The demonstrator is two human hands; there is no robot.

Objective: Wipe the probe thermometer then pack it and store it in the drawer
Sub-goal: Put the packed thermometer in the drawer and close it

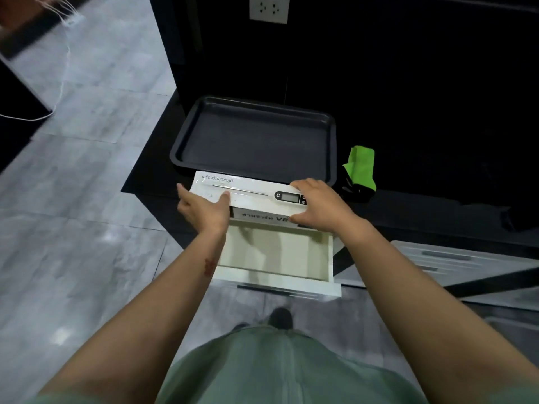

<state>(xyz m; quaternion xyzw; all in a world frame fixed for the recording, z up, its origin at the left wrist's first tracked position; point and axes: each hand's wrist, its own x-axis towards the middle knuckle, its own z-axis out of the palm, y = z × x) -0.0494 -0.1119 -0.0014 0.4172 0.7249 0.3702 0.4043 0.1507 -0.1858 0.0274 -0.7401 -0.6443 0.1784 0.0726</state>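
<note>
A flat white thermometer box (253,196), printed with a picture of the probe thermometer, is held level over the back of an open white drawer (277,258). My left hand (204,207) grips the box's left end, thumb on top. My right hand (318,207) grips its right end. Under the box, another white box (262,218) with black lettering lies at the back of the drawer. The rest of the drawer's inside is bare. The thermometer itself is not visible.
A black baking tray (253,138) sits on the dark counter just behind the box. A green and black cloth (360,173) lies to the tray's right. A second white drawer front (443,263) is at the right. Grey tiled floor spreads to the left.
</note>
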